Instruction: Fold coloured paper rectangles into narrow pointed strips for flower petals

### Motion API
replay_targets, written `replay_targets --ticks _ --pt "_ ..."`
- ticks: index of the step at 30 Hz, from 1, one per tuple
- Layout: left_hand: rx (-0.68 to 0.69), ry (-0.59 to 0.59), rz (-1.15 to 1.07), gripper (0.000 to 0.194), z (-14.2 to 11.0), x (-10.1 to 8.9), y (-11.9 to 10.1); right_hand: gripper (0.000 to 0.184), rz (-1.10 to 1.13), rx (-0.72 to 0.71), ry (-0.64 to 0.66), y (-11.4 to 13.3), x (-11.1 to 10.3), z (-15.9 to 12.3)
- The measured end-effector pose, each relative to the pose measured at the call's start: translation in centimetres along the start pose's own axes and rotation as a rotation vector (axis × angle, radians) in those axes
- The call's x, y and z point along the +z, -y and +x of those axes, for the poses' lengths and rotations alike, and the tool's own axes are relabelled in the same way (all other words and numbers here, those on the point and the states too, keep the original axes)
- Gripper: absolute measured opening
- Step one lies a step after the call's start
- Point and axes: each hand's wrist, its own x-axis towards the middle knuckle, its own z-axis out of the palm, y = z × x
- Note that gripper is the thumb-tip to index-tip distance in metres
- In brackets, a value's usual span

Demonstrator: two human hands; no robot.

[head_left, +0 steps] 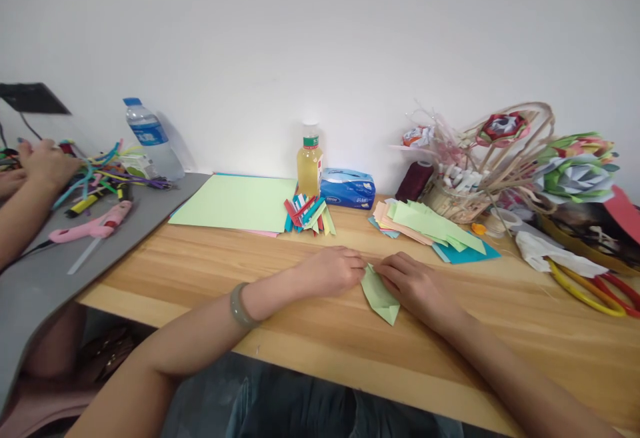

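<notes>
A small folded piece of light green paper (379, 297) lies on the wooden table between my hands, one pointed corner toward me. My left hand (336, 271), below a wrist with a greenish bangle (241, 306), has its fingers closed at the paper's far left edge. From the other side, my right hand (411, 283) pinches the far right edge with bent fingers. Both sets of fingertips are close together at the paper's top, and they partly hide it.
Behind my hands stand a bottle of yellow drink (310, 161), folded paper strips (307, 215) and a tissue pack (347, 188). Green sheets (230, 201) lie left, cut paper (425, 221), a basket (457, 201) and scissors (595, 291) right. A co-worker's hand (47, 165) is beyond a pink glue gun (95, 223).
</notes>
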Motion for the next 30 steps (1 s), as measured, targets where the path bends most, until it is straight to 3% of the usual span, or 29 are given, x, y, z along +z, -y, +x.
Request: replay_targets --ticks 8,16,22,30 --pt "-0.004 -0.006 -0.006 0.021 0.1 0.1 0.0 0.022 -0.12 -0.092 0.075 0.2 -0.5 0.2" --pt "-0.149 -0.002 -0.118 0.028 0.0 0.0 -0.5 0.023 -0.101 -0.096 0.055 0.2 -0.6 0.3" --pt "-0.1 0.008 -0.023 0.031 0.0 0.0 -0.5 0.022 -0.107 -0.099 0.084 0.1 -0.4 0.3" --pt "-0.121 0.095 -0.035 0.023 0.1 -1.3 -0.7 0.029 0.183 0.029 0.096 0.0 -1.1 0.6"
